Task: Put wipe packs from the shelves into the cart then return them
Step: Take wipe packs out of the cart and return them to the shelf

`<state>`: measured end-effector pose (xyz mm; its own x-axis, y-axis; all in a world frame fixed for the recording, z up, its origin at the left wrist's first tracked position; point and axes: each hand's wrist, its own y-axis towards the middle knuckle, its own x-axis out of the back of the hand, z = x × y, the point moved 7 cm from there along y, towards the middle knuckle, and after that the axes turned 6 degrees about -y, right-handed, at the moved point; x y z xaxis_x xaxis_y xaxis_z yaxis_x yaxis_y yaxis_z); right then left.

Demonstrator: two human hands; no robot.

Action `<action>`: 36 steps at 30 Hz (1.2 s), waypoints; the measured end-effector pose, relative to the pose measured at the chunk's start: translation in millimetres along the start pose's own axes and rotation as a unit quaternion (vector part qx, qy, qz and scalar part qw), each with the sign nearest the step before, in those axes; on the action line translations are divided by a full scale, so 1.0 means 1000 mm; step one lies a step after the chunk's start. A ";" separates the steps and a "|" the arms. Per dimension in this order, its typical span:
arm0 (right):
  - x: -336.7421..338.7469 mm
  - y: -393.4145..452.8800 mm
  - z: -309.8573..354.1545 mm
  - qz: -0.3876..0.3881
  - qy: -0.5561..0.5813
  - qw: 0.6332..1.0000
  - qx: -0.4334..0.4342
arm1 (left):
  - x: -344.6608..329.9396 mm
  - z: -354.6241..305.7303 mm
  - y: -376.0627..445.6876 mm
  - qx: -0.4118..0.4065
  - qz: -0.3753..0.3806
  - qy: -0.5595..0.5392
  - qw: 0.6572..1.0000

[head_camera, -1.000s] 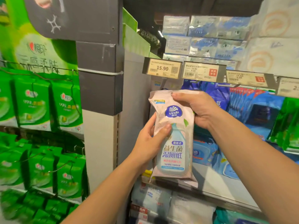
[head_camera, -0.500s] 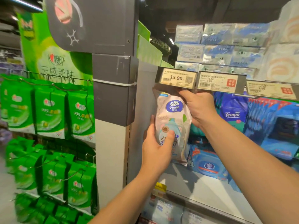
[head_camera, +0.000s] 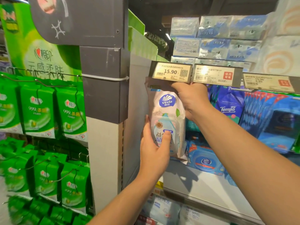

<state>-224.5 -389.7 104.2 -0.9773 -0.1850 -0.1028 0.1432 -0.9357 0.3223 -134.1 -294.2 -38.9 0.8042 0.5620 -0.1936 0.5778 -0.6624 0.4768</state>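
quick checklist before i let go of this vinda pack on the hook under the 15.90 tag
1. Right hand grips the top of the pale pink Vinda wipe pack: ok.
2. Left hand holds the pack's lower half, thumb on its front: ok.
3. Pack top sits right under the yellow 15.90 price tag: ok.
4. Hang hole threaded on a hook: cannot tell, tag and hand hide it.
5. Pack hangs upright: not ok, slightly tilted.
6. Pack clear of the blue Vinda wipe pack behind: cannot tell.
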 end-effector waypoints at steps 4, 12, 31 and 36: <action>-0.001 -0.007 -0.003 0.011 0.044 0.999 -0.030 | 0.004 -0.006 -0.013 -0.042 -0.001 0.056 0.998; -0.003 -0.011 -0.002 0.009 0.086 0.995 -0.046 | 0.001 -0.013 -0.021 -0.098 0.061 0.199 0.973; -0.002 0.003 0.000 0.018 0.029 0.999 -0.005 | -0.004 -0.007 -0.017 -0.082 0.052 0.203 0.974; 0.000 0.006 -0.005 0.010 0.005 1.000 -0.015 | -0.004 -0.001 -0.018 -0.057 0.058 0.194 0.978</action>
<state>-222.4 -396.8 101.1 -0.9724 -0.2077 -0.1067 0.1684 -0.9404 0.2953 -148.3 -284.0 -46.1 0.7364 0.6472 0.1971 0.4493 -0.6857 0.5727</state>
